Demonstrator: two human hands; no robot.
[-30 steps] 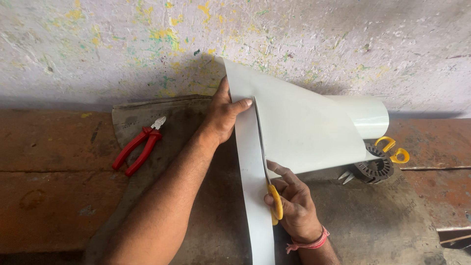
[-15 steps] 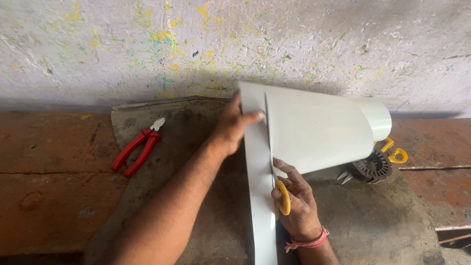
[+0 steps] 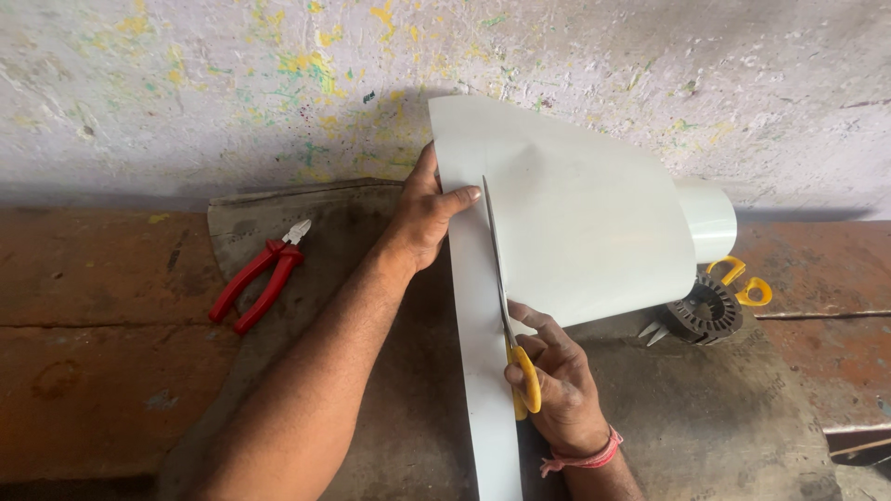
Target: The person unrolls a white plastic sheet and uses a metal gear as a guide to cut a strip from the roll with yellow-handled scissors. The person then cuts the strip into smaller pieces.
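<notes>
Cutting is in progress on a large white sheet (image 3: 575, 223) that lies partly on a dark grey mat (image 3: 724, 417) on a reddish-brown workbench (image 3: 93, 371), its far end rolled into a tube near the paint-flecked wall (image 3: 186, 83). Left hand (image 3: 422, 215): fingers closed over the sheet's left edge, thumb stretched across the top face, pinching the sheet and holding it up off the mat. Right hand (image 3: 557, 390): fingers curled through the yellow handles of a pair of scissors (image 3: 506, 315), the long blades pointing away from the body along a cut line that runs up the sheet, with a narrow strip on the left of the blades and the wide part on the right. A red thread band sits on the right wrist. Red-handled pliers (image 3: 260, 278) lie on the bench to the left, well apart from both hands. A dark round ribbed metal part (image 3: 705, 311) rests just under the sheet's right edge, with a second yellow-handled tool (image 3: 742, 280) beside it, mostly hidden.
</notes>
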